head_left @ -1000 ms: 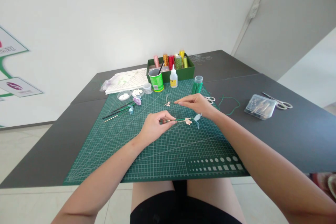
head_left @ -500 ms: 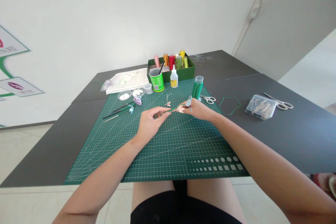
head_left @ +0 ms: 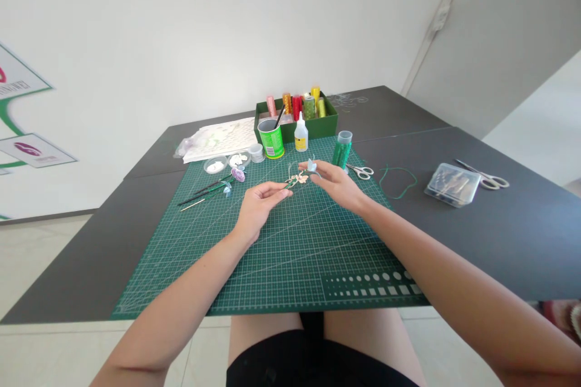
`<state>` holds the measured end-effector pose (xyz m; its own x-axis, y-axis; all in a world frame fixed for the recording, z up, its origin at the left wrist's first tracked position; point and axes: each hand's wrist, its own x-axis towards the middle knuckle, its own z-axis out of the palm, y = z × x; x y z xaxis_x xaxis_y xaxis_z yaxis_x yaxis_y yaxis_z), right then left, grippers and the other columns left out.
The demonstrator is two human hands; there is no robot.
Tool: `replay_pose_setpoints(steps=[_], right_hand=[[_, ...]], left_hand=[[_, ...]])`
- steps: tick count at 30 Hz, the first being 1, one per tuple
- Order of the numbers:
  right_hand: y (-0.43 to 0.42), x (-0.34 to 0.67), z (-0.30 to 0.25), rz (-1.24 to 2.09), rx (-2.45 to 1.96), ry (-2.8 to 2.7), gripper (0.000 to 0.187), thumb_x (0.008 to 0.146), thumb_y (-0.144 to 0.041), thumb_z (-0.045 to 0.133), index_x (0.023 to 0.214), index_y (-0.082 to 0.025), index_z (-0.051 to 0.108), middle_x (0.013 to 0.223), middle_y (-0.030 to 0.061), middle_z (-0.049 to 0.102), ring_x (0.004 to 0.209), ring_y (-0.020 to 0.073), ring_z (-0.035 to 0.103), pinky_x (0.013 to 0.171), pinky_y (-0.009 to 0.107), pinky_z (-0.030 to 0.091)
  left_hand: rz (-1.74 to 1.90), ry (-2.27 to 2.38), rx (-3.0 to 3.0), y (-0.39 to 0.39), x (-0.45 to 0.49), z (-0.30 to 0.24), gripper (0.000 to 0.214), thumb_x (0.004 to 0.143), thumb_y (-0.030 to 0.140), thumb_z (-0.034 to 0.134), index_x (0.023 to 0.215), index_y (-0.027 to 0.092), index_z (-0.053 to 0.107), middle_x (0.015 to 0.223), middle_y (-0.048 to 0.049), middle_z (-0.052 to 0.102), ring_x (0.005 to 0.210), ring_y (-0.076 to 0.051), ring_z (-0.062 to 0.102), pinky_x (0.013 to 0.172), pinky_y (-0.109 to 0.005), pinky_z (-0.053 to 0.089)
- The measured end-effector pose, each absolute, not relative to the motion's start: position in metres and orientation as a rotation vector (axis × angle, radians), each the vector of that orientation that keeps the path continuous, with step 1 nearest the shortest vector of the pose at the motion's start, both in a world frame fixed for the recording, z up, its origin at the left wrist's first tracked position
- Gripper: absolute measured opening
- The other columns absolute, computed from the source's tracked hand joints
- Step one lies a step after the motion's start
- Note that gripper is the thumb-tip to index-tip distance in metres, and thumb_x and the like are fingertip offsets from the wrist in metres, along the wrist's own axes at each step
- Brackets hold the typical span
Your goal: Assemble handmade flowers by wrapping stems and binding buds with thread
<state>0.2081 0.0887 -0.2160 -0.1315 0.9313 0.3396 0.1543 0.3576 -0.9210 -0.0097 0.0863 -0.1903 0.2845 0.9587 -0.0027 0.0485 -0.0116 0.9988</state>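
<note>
Over the green cutting mat [head_left: 290, 254], my left hand [head_left: 258, 208] pinches the green stem of a small artificial flower sprig [head_left: 300, 179]. Cream-pink petals and pale blue pieces [head_left: 311, 165] show at the sprig's right end. My right hand [head_left: 339, 186] is beside that end, its fingers stretched out and thumb apart, near or touching the blue pieces; contact is hard to make out. Behind it stands a green thread spool [head_left: 342, 150]. Left of my left hand lie a purple flower [head_left: 238, 175] on a dark stem and a light blue one [head_left: 227, 189].
At the back are a green box [head_left: 324, 127] of coloured thread spools, a green can [head_left: 271, 139] and a glue bottle [head_left: 301, 135]. Small white dishes [head_left: 215, 165] sit left. On the right lie scissors [head_left: 363, 173], loose green thread [head_left: 415, 180], a clear case [head_left: 452, 184] and more scissors [head_left: 494, 182].
My right hand has loosened its closed grip by the sprig's blue end and spread its fingers, shifting slightly left. The sprig's flower end has moved left and up; my left hand still holds the stem.
</note>
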Motion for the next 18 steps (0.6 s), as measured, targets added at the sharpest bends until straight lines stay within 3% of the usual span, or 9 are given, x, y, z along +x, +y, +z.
replay_pose_setpoints(steps=[5, 7, 9, 12, 14, 18], right_hand=[[0.077, 0.194, -0.213, 1.260, -0.859, -1.673, 0.036, 0.092, -0.031, 0.057, 0.125, -0.022, 0.067, 0.122, 0.0084, 0.072, 0.124, 0.0251, 0.062, 0.114, 0.050, 0.040], [0.075, 0.190, -0.214, 1.370, -0.824, -1.644, 0.038, 0.094, -0.032, 0.056, 0.129, -0.019, 0.063, 0.110, 0.0092, 0.075, 0.108, 0.0227, 0.068, 0.104, 0.046, 0.048], [0.074, 0.188, -0.215, 1.448, -0.824, -1.625, 0.041, 0.095, -0.033, 0.054, 0.133, -0.016, 0.059, 0.088, 0.0054, 0.073, 0.083, 0.0180, 0.069, 0.084, 0.038, 0.055], [0.071, 0.185, -0.214, 1.418, -0.946, -1.675, 0.038, 0.098, -0.033, 0.049, 0.131, -0.016, 0.058, 0.061, -0.0057, 0.053, 0.053, 0.0108, 0.049, 0.054, 0.025, 0.044], [0.069, 0.185, -0.211, 1.288, -1.086, -1.722, 0.033, 0.098, -0.032, 0.048, 0.126, -0.018, 0.059, 0.057, -0.0085, 0.042, 0.049, 0.0099, 0.039, 0.050, 0.024, 0.035], [0.066, 0.186, -0.205, 0.954, -1.290, -1.787, 0.022, 0.098, -0.030, 0.047, 0.115, -0.022, 0.058, 0.053, -0.0098, 0.035, 0.047, 0.0112, 0.035, 0.050, 0.025, 0.028]], left_hand=[[0.975, 1.031, 1.358, 0.088, -0.011, -0.192, 0.020, 0.074, 0.032, 0.081, 0.090, 0.020, 0.079, 0.085, -0.0046, 0.080, 0.077, -0.017, 0.069, 0.071, -0.028, 0.048], [0.985, 1.044, 1.363, 0.089, -0.011, -0.193, 0.021, 0.073, 0.032, 0.081, 0.090, 0.020, 0.079, 0.084, -0.0044, 0.080, 0.074, -0.016, 0.067, 0.066, -0.026, 0.045], [0.988, 1.057, 1.370, 0.090, -0.011, -0.193, 0.021, 0.073, 0.034, 0.081, 0.090, 0.020, 0.080, 0.084, -0.0043, 0.080, 0.072, -0.015, 0.065, 0.063, -0.026, 0.042], [0.980, 1.072, 1.369, 0.091, -0.011, -0.193, 0.023, 0.073, 0.035, 0.081, 0.090, 0.020, 0.079, 0.084, -0.0046, 0.080, 0.070, -0.014, 0.062, 0.061, -0.025, 0.040], [0.974, 1.081, 1.364, 0.091, -0.011, -0.193, 0.025, 0.073, 0.036, 0.080, 0.090, 0.019, 0.079, 0.086, -0.0052, 0.080, 0.069, -0.014, 0.061, 0.060, -0.025, 0.039], [0.979, 1.108, 1.355, 0.092, -0.011, -0.196, 0.030, 0.071, 0.038, 0.080, 0.094, 0.017, 0.079, 0.090, -0.0071, 0.080, 0.064, -0.012, 0.056, 0.057, -0.025, 0.038]])
